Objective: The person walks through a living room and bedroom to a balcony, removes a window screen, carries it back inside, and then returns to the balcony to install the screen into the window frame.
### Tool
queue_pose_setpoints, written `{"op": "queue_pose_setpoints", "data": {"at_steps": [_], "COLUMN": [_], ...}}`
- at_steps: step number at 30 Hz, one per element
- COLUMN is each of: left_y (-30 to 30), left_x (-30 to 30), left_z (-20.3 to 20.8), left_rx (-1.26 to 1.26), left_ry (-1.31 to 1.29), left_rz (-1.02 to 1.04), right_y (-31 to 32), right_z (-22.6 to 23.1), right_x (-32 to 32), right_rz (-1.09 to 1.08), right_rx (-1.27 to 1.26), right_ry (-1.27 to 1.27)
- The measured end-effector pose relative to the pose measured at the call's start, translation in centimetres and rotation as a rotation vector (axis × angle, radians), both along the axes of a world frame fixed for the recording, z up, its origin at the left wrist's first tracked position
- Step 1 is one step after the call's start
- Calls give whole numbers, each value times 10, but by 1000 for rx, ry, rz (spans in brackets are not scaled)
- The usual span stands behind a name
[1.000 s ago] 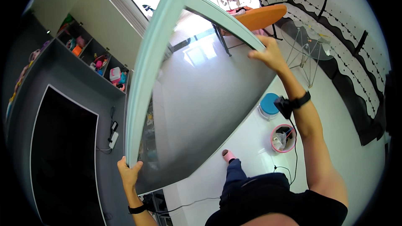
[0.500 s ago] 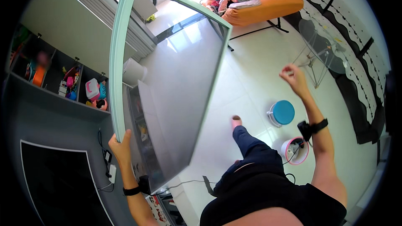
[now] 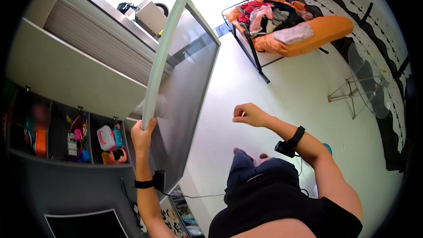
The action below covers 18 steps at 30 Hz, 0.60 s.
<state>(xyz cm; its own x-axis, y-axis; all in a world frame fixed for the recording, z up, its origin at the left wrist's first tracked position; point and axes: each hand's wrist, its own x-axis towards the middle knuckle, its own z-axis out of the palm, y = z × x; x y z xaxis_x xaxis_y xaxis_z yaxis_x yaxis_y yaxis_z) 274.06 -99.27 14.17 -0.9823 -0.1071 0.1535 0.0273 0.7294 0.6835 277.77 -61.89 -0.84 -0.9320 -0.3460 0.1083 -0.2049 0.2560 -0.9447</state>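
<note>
A tall window screen [image 3: 187, 77] with a pale green frame and grey see-through mesh stands tilted at my left. My left hand [image 3: 142, 136] is closed around the near end of its long left side, thumb on the frame. Floor, grey cupboard parts and a whitish round shape show dimly through the mesh. My right hand [image 3: 250, 115] hangs in the air to the right of the screen, apart from it, its fingers curled together and nothing visible in them. Both wrists wear black straps with small black boxes, and a thin cable [image 3: 198, 196] runs from the left one.
An orange padded seat [image 3: 330, 31] on black legs holds piled clothes [image 3: 266, 17]. Farther right stand a glass-topped table [image 3: 370, 79] and a black-and-white sofa [image 3: 398, 105]. Cubbies with toys [image 3: 112, 137] and a dark television [image 3: 88, 224] line the left. My right arm mostly hides a blue-lidded bucket [image 3: 327, 148].
My view has turned leftward and I have stepped forward. The screen now stands narrower and more edge-on, still in my left hand. My right hand has come inward toward it.
</note>
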Motion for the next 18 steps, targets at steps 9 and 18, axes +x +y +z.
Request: {"op": "queue_pose_setpoints", "data": {"at_steps": [9,18], "left_y": [-37,49], "left_x": [-269,-522], "left_z": [-63,-81], "left_rx": [90,505], "left_ry": [-23,-84], "left_rz": [-64,-27], "right_y": [-98,-145], "right_z": [-1,-13], "right_x": [-245,-462], "right_rz": [151,-170], "right_rx": [64,-42], "right_ry": [-13,44]}}
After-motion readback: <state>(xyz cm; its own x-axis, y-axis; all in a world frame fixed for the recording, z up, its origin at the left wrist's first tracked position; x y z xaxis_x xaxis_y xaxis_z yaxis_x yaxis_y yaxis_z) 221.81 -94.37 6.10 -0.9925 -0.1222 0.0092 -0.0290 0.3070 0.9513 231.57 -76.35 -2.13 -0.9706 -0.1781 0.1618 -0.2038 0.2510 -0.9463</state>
